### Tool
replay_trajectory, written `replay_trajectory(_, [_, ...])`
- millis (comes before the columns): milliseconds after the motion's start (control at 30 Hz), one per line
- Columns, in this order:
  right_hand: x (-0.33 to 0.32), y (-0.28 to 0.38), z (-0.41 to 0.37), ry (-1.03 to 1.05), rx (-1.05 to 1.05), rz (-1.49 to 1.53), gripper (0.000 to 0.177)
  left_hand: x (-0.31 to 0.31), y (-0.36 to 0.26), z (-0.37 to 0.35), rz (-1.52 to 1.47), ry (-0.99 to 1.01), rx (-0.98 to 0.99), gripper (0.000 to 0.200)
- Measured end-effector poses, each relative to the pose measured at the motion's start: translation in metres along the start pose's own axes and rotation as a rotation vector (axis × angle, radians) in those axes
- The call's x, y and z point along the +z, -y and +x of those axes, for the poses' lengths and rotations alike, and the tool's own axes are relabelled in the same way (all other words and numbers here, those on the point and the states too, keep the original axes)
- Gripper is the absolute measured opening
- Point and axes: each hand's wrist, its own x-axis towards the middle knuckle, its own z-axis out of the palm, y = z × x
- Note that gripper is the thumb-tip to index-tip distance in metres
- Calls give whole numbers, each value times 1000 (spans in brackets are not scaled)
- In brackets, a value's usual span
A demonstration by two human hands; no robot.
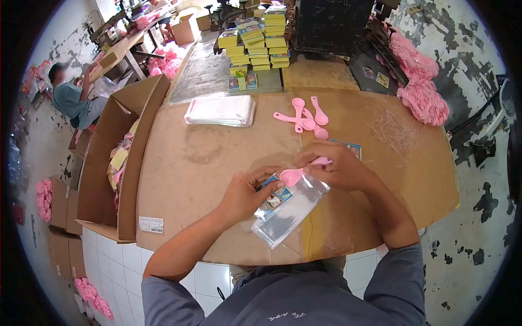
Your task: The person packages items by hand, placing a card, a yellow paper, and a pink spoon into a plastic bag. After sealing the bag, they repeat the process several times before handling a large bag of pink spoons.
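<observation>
Pink spoon [291,176]: long axis left to right, bowl pointing left, handle running right into the right hand [337,168], pinched there by closed fingers. Sits between both hands, just over the far edge of the clear bag [288,217]. Left hand [247,193] clamped on the far left corner of that bag, seemingly over the printed card [273,200] inside. Farther off on the cardboard table top [190,163], loose spoons [307,119] and a stack of bags [220,110]
</observation>
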Motion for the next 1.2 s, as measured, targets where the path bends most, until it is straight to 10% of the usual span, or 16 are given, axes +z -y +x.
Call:
replay_trajectory(667, [46,24,6,307,-161,749,91,-3,-5,-3,-345,289,-55,33])
replay_trajectory(733, [37,15,9,261,-122,1174,81,-7,-11,-3,-410,294,-89,32])
replay_trajectory(833, [14,23,5,177,-90,475,49,-11,-12,-2,-422,308,-69,32])
replay_trajectory(1133, [-16,62,-1,110,-342,564,8,-1,-13,-3,-456,166,141,36])
replay_trajectory(1200, [-29,80,-1,43,-331,-38,8,-3,-20,-6,-392,140,130,41])
